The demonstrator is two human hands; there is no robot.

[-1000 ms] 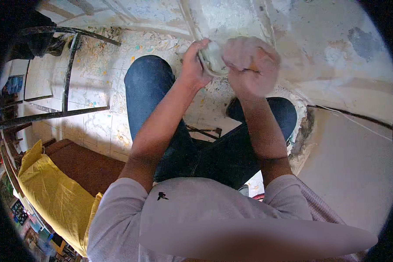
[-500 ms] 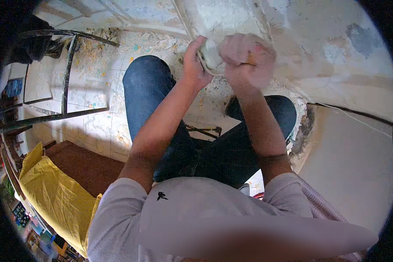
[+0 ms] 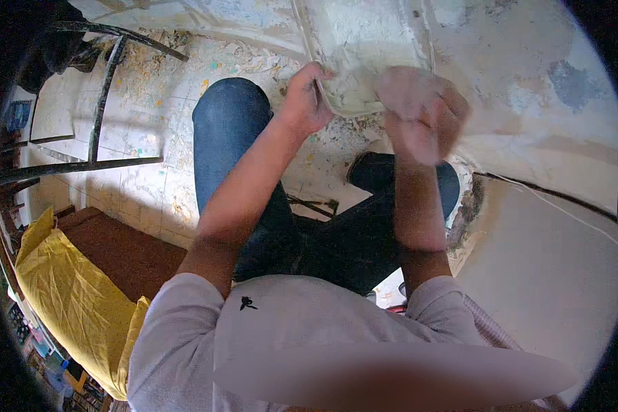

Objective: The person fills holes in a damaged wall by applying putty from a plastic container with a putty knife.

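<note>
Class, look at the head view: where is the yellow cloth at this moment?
The yellow cloth lies at the lower left of the head view, on the person's left, draped beside a brown surface and below the dark metal frame.

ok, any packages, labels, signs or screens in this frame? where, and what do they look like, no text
Small dark logo mark: on the chest of the person's grey shirt, lower centre.
Blue rectangular picture or poster: far left edge, too small to make out.
Colourful small items, possibly packages: bottom left rim beside the yellow cloth, too small to tell.
No screens visible.
</note>
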